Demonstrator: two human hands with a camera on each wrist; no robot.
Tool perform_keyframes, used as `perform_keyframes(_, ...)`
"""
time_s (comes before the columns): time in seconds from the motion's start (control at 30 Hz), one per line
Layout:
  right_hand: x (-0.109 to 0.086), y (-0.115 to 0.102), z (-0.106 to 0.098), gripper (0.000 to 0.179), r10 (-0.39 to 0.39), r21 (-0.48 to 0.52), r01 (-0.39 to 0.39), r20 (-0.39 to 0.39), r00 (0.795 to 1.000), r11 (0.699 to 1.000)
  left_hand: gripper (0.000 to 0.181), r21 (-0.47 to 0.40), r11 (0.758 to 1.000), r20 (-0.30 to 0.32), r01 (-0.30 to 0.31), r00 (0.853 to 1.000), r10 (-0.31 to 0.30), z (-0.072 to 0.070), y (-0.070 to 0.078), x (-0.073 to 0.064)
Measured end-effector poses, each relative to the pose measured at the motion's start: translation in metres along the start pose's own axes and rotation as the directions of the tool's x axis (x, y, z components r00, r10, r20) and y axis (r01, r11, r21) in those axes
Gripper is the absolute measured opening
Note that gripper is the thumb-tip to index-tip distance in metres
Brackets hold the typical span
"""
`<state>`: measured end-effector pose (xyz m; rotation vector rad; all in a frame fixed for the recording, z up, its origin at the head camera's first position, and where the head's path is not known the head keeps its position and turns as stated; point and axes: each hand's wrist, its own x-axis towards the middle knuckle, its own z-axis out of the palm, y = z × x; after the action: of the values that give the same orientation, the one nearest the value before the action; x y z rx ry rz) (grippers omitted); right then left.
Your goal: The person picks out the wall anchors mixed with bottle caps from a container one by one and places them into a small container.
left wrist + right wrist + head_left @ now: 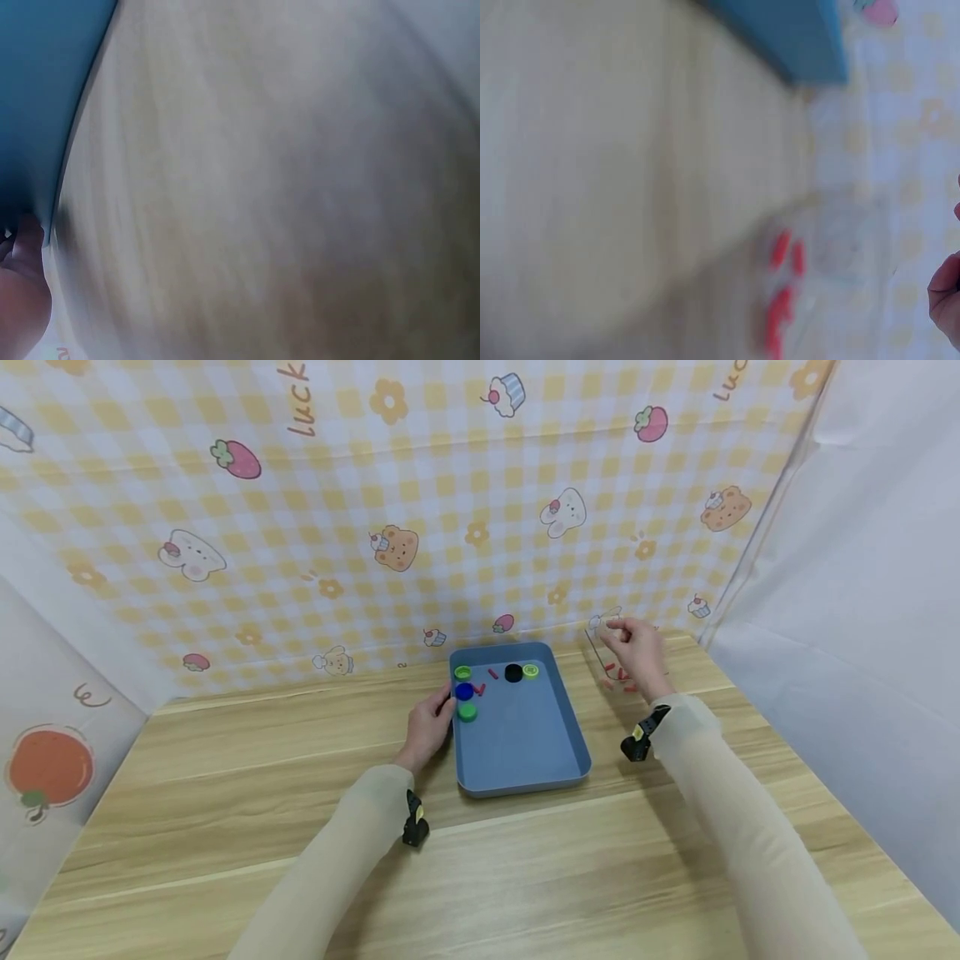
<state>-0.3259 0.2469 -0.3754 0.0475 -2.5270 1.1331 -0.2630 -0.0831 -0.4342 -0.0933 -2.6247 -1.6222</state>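
Note:
A blue-grey tray (pixel 525 752) lies on the table, holding green, blue, black and yellow-green round caps and several short red sticks (pixel 492 674). My left hand (pixel 429 727) holds its left side, thumb against the wall in the left wrist view. Above a clear container (pixel 596 652) at the right, my right hand (pixel 636 652) has its thumb and fingers bent toward each other. I cannot tell whether they pinch anything. More red sticks (pixel 778 315) lie in that container; the right wrist view is blurred and shows only part of the hand.
A checked, cartoon-printed cloth (pixel 465 510) hangs right behind the tray and container. White sheeting (pixel 862 568) closes off the right side. Wood-grain tabletop (pixel 247 777) extends left of the tray and in front of it.

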Motion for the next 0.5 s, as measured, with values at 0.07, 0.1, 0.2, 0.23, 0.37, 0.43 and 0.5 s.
perform_keyframes(0.07,0.003,-0.014,0.006,0.031,0.01,0.07,-0.01,0.002,1.0,0.998,0.042,0.004,1.0,0.001,-0.002,1.0,0.002,0.0,0.0,0.0)
perform_keyframes(0.1,0.004,-0.02,0.01,0.031,0.009,0.094,-0.009,0.002,1.0,0.995,0.042,0.007,1.0,0.0,-0.004,1.0,0.004,-0.001,0.0,0.0)
perform_keyframes(0.2,0.009,-0.035,0.023,0.03,0.003,0.181,-0.005,0.013,1.0,0.984,0.041,0.013,1.0,-0.003,-0.015,1.0,0.015,-0.001,0.001,0.0)
perform_keyframes(0.23,0.01,-0.039,0.028,0.03,0.002,0.212,-0.006,0.021,1.0,0.977,0.041,0.013,1.0,-0.005,-0.019,1.0,0.019,-0.001,0.001,-0.001)
perform_keyframes(0.37,0.011,-0.052,0.046,0.029,-0.018,0.262,0.001,0.062,0.998,0.965,0.041,0.012,1.0,-0.008,-0.029,1.0,0.029,0.0,0.001,-0.001)
perform_keyframes(0.43,0.009,-0.057,0.054,0.029,-0.015,0.282,-0.016,0.105,0.994,0.959,0.041,0.01,1.0,-0.008,-0.025,1.0,0.025,0.0,0.001,-0.001)
perform_keyframes(0.5,0.008,-0.059,0.063,0.029,-0.023,0.28,-0.016,0.137,0.99,0.96,0.041,0.011,1.0,-0.004,-0.021,1.0,0.021,0.0,0.001,-0.001)
